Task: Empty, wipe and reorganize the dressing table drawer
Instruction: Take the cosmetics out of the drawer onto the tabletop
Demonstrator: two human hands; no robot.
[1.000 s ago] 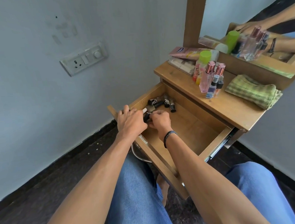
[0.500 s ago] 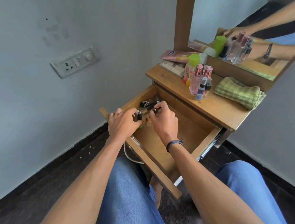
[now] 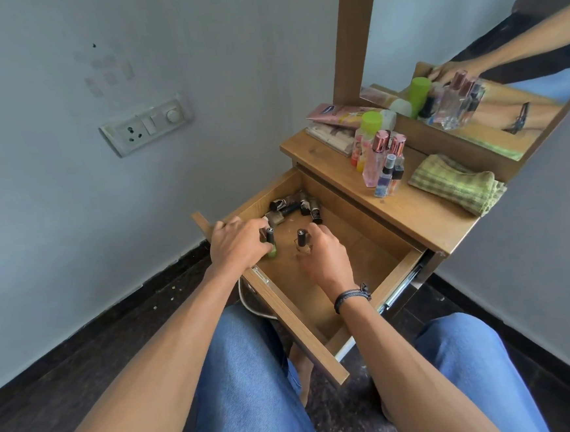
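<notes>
At frame centre, your left hand (image 3: 236,243) clamps a green bottle (image 3: 271,242) and your right hand (image 3: 322,252) a clear bottle (image 3: 302,243), upright inside the open drawer (image 3: 294,312), apparently for lifting out.

Standing in drawer (image 3: 285,304): 2 upright polish btls (image 3: 301,242). Lying in far corner: approx. 6 more. Sitting on tabletop (image 3: 413,212): 1 cloth (image 3: 458,183).

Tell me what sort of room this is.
Most likely a bedroom or dressing corner in a home. A wooden dressing table stands against the wall with a mirror above it, perfume bottles on top, and an open drawer holding nail polish bottles.
</notes>
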